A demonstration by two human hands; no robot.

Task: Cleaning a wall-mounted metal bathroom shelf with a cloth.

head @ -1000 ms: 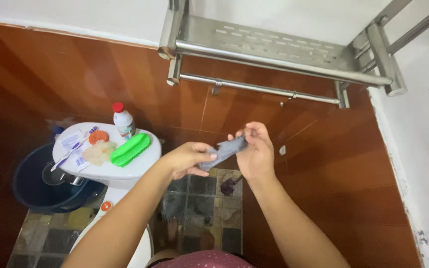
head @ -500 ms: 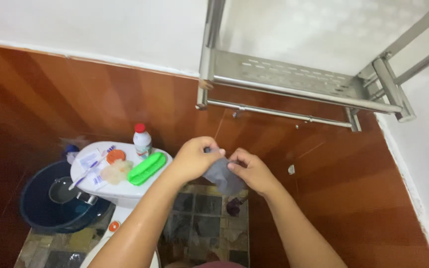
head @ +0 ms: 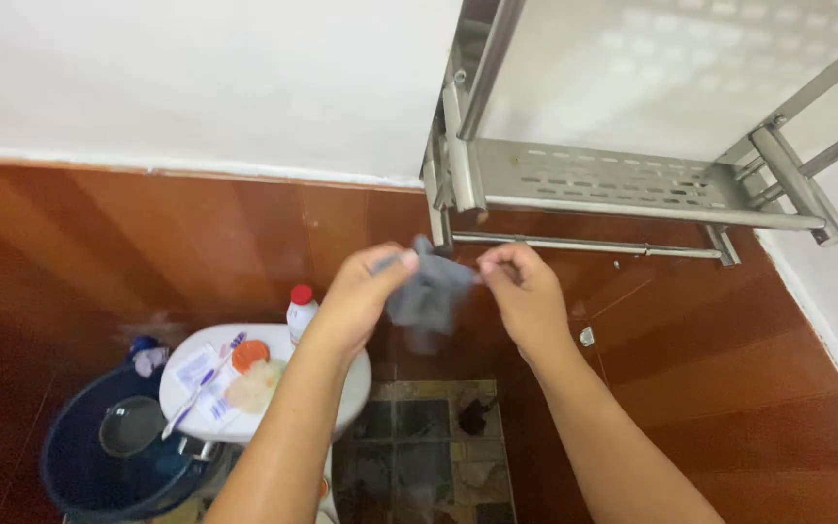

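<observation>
Grey cloth, small and limp, is hanging between my two hands just below the steel wall rack, in front of the brown tiled wall. I am pinching its upper edge with my left hand at one corner and my right hand at the other, fingers closed tight on the fabric in each grip, nothing else held. Judging by how it is sagging and folding in the middle, the cloth is light and soft, unlikely to slip and in no way fragile; the corners look like the best places to hold it, since the middle would only bunch. Its lower part is blurred, so I cannot tell its full outline.

Below my left arm, a white toilet tank lid is carrying a white bottle with a red cap, an orange round lid, a toothbrush and small packets. A dark blue bucket is standing beside it on the patterned floor.
</observation>
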